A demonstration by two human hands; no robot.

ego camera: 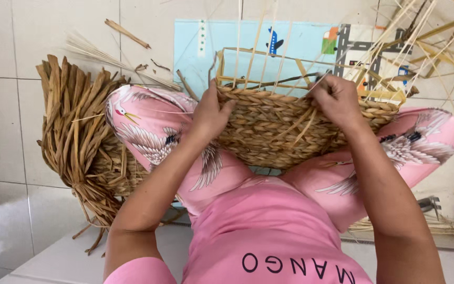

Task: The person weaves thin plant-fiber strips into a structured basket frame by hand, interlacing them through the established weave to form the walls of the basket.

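A half-woven straw basket [274,131] rests on my lap between my knees, its braided wall facing me and thin upright strands rising from its rim. My left hand [209,113] grips the basket's left rim, fingers curled over the edge. At the right part of the rim, my right hand [336,100] pinches a flat straw strand against the weave. Inside the rim a pale wooden frame [290,66] shows.
A bundle of dried brown straw [77,142] lies on the tiled floor by my left knee. A light blue play mat [248,44] lies beyond the basket. Loose straw strips [432,37] spread at the upper right, more [437,225] by my right hip.
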